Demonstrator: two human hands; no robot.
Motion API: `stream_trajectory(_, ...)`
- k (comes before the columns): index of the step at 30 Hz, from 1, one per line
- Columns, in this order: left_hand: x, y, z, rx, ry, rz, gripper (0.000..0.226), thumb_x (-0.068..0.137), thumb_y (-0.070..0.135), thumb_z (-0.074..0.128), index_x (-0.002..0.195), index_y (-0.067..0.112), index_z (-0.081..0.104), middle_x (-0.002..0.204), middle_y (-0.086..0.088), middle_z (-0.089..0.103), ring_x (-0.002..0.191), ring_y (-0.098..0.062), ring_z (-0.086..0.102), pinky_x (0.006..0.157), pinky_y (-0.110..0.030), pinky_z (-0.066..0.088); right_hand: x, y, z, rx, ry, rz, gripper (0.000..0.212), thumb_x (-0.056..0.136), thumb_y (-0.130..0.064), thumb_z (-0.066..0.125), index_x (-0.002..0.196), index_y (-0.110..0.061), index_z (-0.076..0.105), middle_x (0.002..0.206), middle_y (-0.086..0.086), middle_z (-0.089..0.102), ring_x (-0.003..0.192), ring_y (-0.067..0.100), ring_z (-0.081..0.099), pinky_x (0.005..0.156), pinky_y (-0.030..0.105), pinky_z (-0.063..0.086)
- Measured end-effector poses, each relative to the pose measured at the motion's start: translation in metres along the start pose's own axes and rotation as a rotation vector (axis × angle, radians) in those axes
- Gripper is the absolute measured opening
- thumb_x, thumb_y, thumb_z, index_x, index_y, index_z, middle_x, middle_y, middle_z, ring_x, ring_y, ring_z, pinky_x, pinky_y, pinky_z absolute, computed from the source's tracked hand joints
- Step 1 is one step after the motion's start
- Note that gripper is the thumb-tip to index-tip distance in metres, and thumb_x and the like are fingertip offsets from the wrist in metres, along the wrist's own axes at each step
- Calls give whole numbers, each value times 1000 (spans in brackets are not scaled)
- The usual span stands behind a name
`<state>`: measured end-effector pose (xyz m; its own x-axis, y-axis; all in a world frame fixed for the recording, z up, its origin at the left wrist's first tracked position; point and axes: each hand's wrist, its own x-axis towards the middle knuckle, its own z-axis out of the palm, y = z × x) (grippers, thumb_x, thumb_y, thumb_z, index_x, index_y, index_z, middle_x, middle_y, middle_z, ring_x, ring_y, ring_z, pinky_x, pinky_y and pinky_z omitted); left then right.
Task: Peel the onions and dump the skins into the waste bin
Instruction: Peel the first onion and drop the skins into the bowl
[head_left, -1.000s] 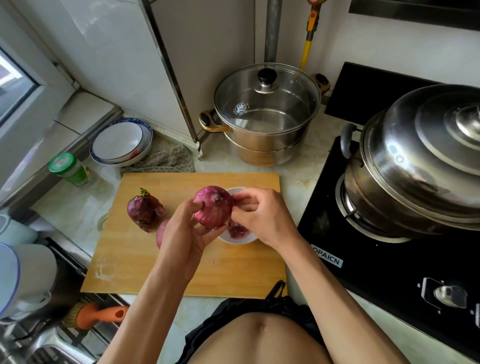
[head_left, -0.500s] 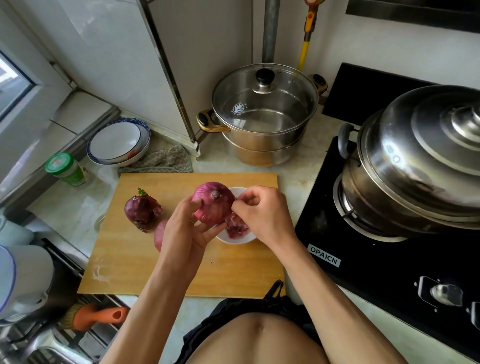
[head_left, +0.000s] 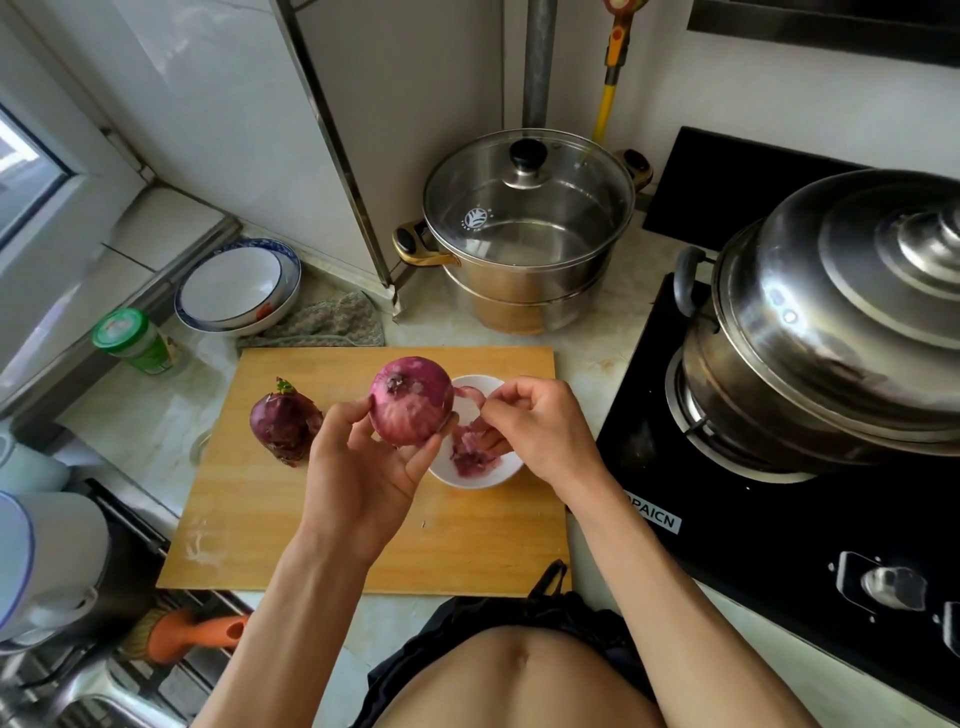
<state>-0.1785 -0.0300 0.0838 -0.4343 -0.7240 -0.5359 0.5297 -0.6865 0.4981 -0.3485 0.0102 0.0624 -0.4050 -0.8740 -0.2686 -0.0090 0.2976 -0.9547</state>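
Left hand (head_left: 358, 467): we gripped the onion (head_left: 411, 400) in curled fingers, above the board (head_left: 311, 519).
Right hand (head_left: 540, 426): we pinched a skin strip (head_left: 470, 393) over the bowl (head_left: 498, 475).
Second onion (head_left: 284, 421): lay left on the board.

From my feed, the left hand (head_left: 363, 462) covers the lower side of the held onion (head_left: 412, 400), so I cannot see how much skin is left there. The right hand (head_left: 540, 431) hides the right part of the white bowl (head_left: 470, 480), and its fingers (head_left: 498, 402) curl over a thin strip of skin (head_left: 470, 396) whose far end I cannot make out. The big steel pot (head_left: 841, 322) runs off the right edge. The white jug (head_left: 47, 561) at the left is cut by the frame. The orange-handled brush (head_left: 192, 636) lies half behind my left forearm. The hob label (head_left: 652, 515) is partly covered, its first letters unreadable.
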Motion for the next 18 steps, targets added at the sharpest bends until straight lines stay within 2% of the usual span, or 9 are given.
stream_trajectory(3, 0, -1, 1, -6, -10, -4, 65, 84, 27, 55, 145, 4, 51, 137, -27, 62, 121, -46, 64, 74, -32, 65, 0, 1, 1, -88, 33, -8, 32, 82, -35, 80, 75, -6, 70, 64, 3, 73, 61, 18, 72, 72, 47, 62)
stream_trajectory(7, -2, -1, 0, -31, -30, -8, 53, 81, 27, 54, 128, 4, 62, 130, -27, 66, 108, -43, 70, 72, -32, 64, 3, 6, -5, -132, 58, 19, 25, 83, -31, 77, 72, -8, 71, 67, 3, 73, 65, 19, 72, 71, 50, 61)
stream_trajectory(11, -3, 2, -2, -56, -35, -6, 59, 81, 28, 51, 134, 3, 59, 128, -26, 67, 102, -41, 73, 68, -30, 64, 5, 9, -8, -186, 99, 42, 18, 75, -29, 70, 69, -12, 70, 67, 2, 73, 68, 21, 72, 68, 50, 60)
stream_trajectory(15, -2, 4, -4, -37, -18, -10, 60, 81, 27, 51, 135, 3, 58, 130, -26, 66, 105, -41, 71, 70, -31, 64, 2, 10, -8, -373, 92, -13, 23, 84, -33, 72, 72, -14, 69, 65, -4, 70, 67, 14, 70, 67, 41, 61)
stream_trajectory(18, -1, 1, -4, -6, 8, -27, 57, 80, 25, 52, 131, 2, 61, 135, -28, 64, 121, -45, 63, 71, -33, 65, 0, 10, -7, -534, 98, -112, 24, 88, -36, 70, 78, -15, 72, 72, -4, 71, 71, 15, 68, 65, 36, 58)
